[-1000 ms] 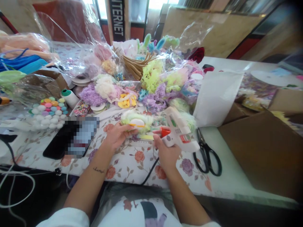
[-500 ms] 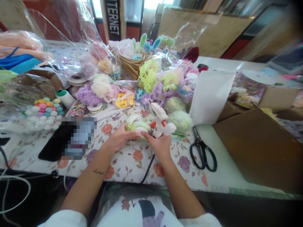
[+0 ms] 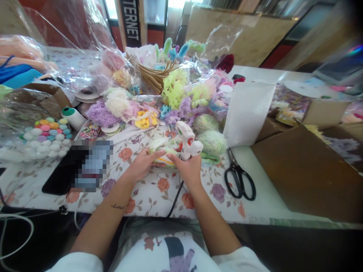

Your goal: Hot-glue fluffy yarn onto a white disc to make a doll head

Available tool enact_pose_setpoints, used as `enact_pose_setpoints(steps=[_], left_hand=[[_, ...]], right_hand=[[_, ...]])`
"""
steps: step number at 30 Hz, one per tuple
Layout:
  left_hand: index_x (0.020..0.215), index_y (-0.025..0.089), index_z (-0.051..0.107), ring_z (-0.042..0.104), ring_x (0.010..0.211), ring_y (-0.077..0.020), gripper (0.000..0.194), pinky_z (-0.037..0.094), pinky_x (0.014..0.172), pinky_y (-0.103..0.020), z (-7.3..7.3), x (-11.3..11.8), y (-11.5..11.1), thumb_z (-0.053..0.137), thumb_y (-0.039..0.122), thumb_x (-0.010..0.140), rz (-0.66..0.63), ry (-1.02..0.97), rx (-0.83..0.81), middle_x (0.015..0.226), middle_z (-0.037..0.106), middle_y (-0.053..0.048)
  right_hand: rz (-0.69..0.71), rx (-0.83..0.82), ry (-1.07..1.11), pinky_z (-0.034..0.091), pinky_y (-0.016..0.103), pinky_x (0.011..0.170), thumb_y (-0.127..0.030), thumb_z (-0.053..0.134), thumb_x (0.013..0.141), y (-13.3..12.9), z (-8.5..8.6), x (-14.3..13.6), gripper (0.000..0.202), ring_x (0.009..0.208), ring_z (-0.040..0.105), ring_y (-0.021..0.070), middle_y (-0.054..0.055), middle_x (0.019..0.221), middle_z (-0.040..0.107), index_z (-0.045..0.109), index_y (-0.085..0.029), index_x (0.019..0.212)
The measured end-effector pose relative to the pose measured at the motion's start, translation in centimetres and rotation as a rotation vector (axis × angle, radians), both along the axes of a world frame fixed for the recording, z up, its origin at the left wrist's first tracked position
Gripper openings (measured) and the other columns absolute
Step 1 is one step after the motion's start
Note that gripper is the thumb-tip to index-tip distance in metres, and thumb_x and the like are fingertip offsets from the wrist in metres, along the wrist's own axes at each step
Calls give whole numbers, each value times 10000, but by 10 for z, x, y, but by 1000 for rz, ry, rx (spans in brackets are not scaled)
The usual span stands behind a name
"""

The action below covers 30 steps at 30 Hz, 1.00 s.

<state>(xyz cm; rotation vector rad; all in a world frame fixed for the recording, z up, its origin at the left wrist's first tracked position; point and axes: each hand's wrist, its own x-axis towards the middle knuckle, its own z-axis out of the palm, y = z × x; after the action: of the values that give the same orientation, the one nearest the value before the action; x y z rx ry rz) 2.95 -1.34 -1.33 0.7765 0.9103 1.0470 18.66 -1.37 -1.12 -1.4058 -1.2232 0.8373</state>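
The fluffy pale-green piece point(image 3: 159, 145) is now held over the bench point(image 3: 159, 202) by the fingers of both the left hand point(image 3: 141, 165) and the right hand point(image 3: 191, 172) — seemingly steadied for handling — while the glue gun point(image 3: 186, 136) is kept gripped in the right.

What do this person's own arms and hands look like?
The left hand and right hand are ungloved. White fabric sleeves leave much of the forearms bare, and the left forearm carries a small, dark, script-like marking.
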Motion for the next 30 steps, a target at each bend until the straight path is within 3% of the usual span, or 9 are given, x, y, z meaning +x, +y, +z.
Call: enact_pose_setpoints(steps=[7,13,16,19,23,27,30], left_hand=[[984,140,743,717,863,-237,309,602,642,-263,-2,-2,-1,738,381,790,-70,-40,20,894,749,-108],[985,125,720,706,943,-252,277,624,725,-319,-2,-1,0,720,339,810,-44,-59,-54,1012,744,-118],[978,112,700,701,963,-261,276,629,744,-346,-1,-1,2,710,329,808,57,-71,-70,1023,741,-126],[952,112,682,694,978,-260,273,630,751,-362,1,-3,5,718,324,783,249,-46,-51,1022,736,-117],[917,125,680,685,991,-258,287,626,770,-365,2,-7,10,725,356,753,510,4,17,1015,730,-104],[901,137,684,690,966,-248,317,621,781,-360,0,-11,13,728,402,731,582,19,86,970,733,-78],[890,136,685,701,909,-233,335,622,756,-350,-2,-11,14,726,424,725,602,71,104,940,734,-66]], right_hand=[[-9,-22,25,490,304,590,-477,752,677,2,-2,5,338,602,575,160,9,662,635,625,-171,745],[-73,-6,38,491,292,555,-440,756,671,5,-3,6,340,569,568,155,4,641,640,651,-154,824],[-99,36,202,431,260,441,-459,700,756,3,0,5,376,465,524,124,10,669,663,622,-153,959],[-93,117,346,373,238,380,-462,641,823,-4,3,6,365,407,500,101,25,729,695,581,-167,1029],[36,65,350,380,227,388,-437,651,836,-23,-5,8,349,399,488,81,22,730,702,605,-163,1046],[254,-90,316,429,234,420,-444,663,827,-46,-19,6,339,436,516,85,48,802,727,645,-168,1024],[367,-137,299,461,237,436,-455,658,831,-54,-26,2,309,443,539,100,31,694,703,657,-167,943]])
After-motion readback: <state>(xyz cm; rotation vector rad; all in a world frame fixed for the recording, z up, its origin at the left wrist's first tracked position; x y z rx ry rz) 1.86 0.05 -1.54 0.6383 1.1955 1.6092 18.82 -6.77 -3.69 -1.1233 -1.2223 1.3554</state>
